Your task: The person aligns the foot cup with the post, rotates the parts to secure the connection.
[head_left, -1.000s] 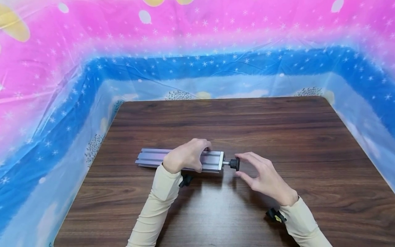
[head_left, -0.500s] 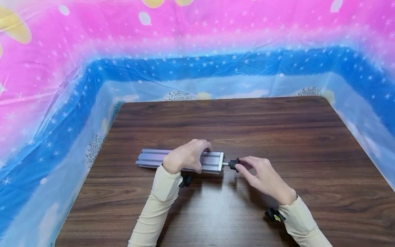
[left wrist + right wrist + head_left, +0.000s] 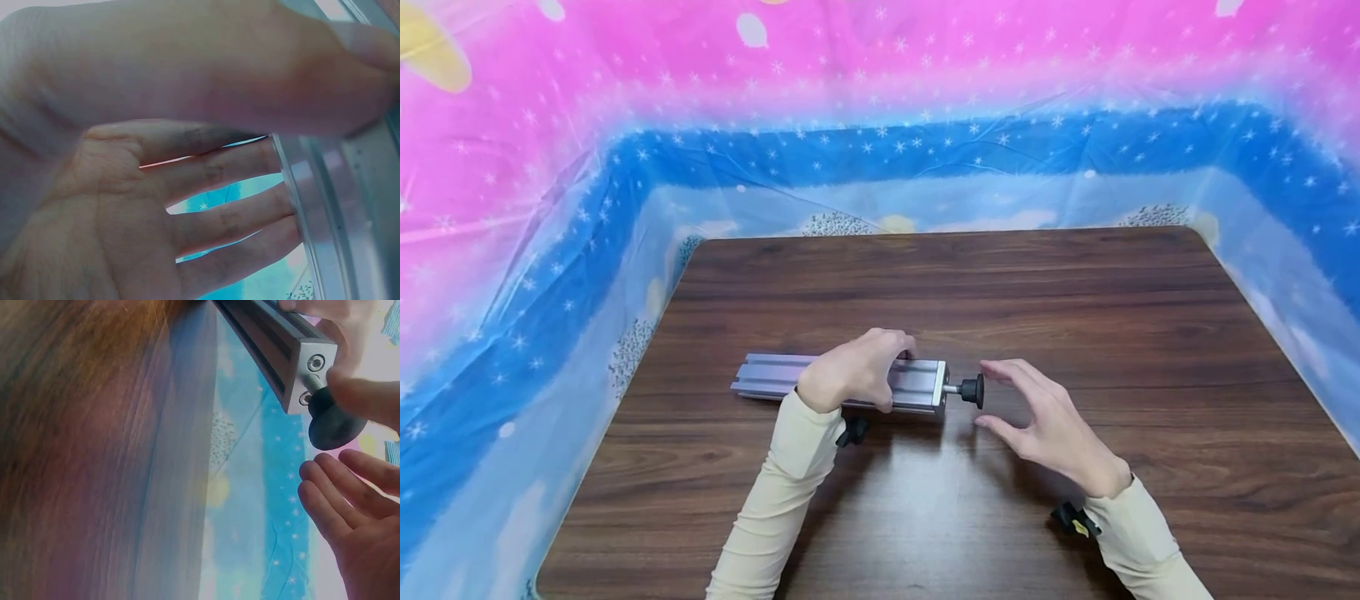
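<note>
A silver aluminium profile [image 3: 767, 375] with long slots lies on the wooden table, running left to right. My left hand [image 3: 853, 371] grips it from above, thumb on the near side and fingers over the far side; the left wrist view shows the fingertips [image 3: 284, 199] against the metal. From the right end plate [image 3: 320, 353], which has bolts in it, sticks a threaded stem with a black levelling foot [image 3: 972, 391]. My right hand [image 3: 1060, 425] is beside this foot, thumb and fingers spread apart around it. Whether the thumb touches it, I cannot tell.
The brown wood-grain table [image 3: 925, 283] extends on all sides of the profile. Behind and beside it hangs a pink and blue patterned cloth [image 3: 880, 150]. Each sleeve cuff carries a black wrist device [image 3: 1075, 520].
Half a second ago my right fingers and thumb pinched the black foot; now they are spread away from it. My left hand keeps its grip on the profile, which has not visibly moved.
</note>
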The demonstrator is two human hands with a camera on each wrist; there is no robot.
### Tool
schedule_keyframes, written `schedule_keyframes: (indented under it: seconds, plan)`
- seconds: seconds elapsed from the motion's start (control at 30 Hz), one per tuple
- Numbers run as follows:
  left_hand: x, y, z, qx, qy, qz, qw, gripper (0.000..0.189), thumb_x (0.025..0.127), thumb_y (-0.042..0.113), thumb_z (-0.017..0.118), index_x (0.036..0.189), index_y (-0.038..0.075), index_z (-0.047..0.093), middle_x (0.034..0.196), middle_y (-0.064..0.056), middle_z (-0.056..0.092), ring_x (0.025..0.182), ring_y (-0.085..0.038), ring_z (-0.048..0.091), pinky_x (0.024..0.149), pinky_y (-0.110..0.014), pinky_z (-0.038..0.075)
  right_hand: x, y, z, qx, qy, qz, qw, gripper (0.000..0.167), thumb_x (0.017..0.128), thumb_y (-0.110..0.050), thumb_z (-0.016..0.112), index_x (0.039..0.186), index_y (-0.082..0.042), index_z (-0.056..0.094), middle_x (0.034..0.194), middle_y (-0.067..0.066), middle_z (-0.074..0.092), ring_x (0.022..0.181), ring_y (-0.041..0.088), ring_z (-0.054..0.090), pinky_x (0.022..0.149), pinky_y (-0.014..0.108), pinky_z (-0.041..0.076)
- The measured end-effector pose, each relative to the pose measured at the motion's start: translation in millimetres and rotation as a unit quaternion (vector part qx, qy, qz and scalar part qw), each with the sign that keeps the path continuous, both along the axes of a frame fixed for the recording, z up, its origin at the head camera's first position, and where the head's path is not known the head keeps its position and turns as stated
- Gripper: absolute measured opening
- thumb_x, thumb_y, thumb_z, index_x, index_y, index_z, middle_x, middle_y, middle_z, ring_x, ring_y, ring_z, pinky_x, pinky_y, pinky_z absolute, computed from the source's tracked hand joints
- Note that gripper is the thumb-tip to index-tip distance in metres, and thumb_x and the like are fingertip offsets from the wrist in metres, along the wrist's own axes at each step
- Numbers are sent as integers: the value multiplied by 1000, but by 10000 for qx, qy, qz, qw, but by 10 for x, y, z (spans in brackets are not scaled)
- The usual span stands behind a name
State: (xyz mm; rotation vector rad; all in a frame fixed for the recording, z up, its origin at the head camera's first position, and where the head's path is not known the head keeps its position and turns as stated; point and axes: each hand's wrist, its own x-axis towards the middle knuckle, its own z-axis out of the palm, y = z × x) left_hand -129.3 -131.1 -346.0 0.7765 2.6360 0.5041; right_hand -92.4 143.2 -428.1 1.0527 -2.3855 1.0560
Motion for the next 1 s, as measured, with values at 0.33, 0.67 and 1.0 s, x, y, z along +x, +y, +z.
schedule_keyframes:
  seconds: [0.33, 0.67, 1.0]
  plan:
    - [-2, 20, 2, -38, -137, 112, 9998, 65, 63, -10, 76, 125, 2, 61, 105, -8, 63, 88, -20, 53, 74, -31, 47, -23, -4, -29, 66, 132, -89, 9999, 45, 81, -14, 82, 123, -4, 68, 110, 2, 72, 98, 18, 71, 86, 30, 55]
    - [19, 21, -5, -39, -162, 135, 9998, 67, 64, -10, 77, 127, 1, 61, 107, -7, 63, 89, -19, 54, 75, -32, 48, -2, -40, -49, 186, -495, -297, 9982, 16, 92, -17, 72, 105, -9, 73, 96, -4, 73, 83, 7, 69, 75, 29, 58]
    - [19, 16, -2, -61, -126, 130, 9998, 66, 63, -9, 78, 126, 2, 61, 108, -7, 64, 90, -19, 55, 76, -32, 49, 11, -42, -46, 230, -588, -431, 9971, 38, 88, -26, 78, 120, -6, 70, 111, 3, 73, 97, 16, 71, 82, 35, 58]
